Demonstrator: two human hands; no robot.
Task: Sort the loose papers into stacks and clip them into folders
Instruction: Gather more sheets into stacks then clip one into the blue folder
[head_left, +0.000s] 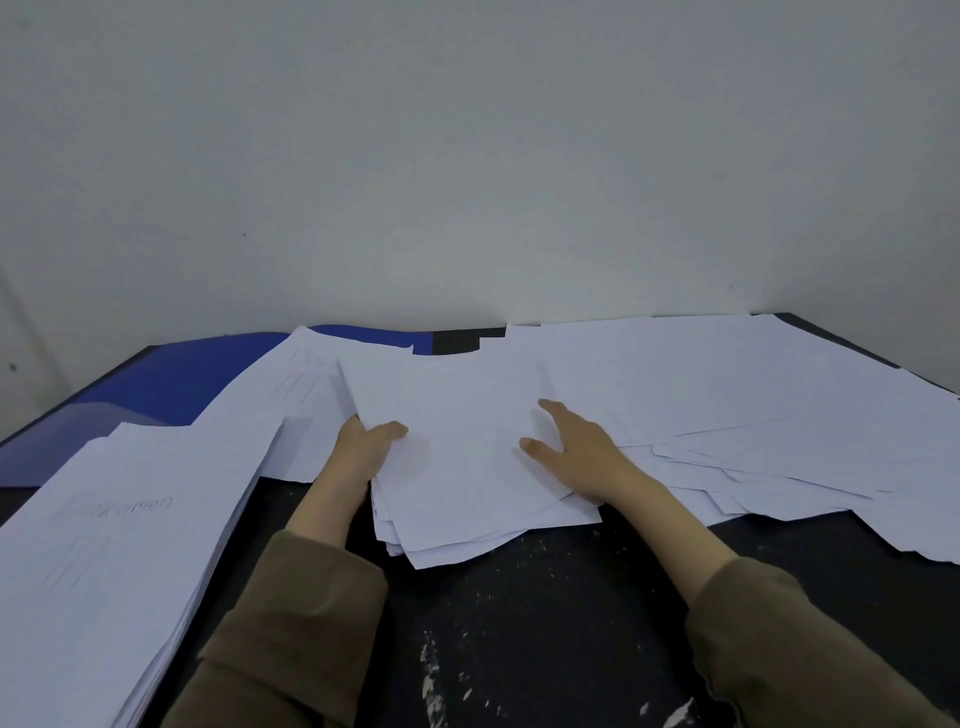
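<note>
While the left hand (363, 447) pinches the bundle of papers (467, 467) at its left edge, thumb on top, the right hand (571, 452) lies flat on it, fingers (551, 411) spread, on the dark bench (545, 623).

On a black table (545, 623), the left hand (363, 447) grips a paper bundle (467, 467); the right hand (571, 447) rests flat on it.

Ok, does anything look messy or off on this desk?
Yes. The pile between the left hand and right hand is fanned unevenly, loose sheets sprawl rightward, and white flecks mark the black table.
</note>
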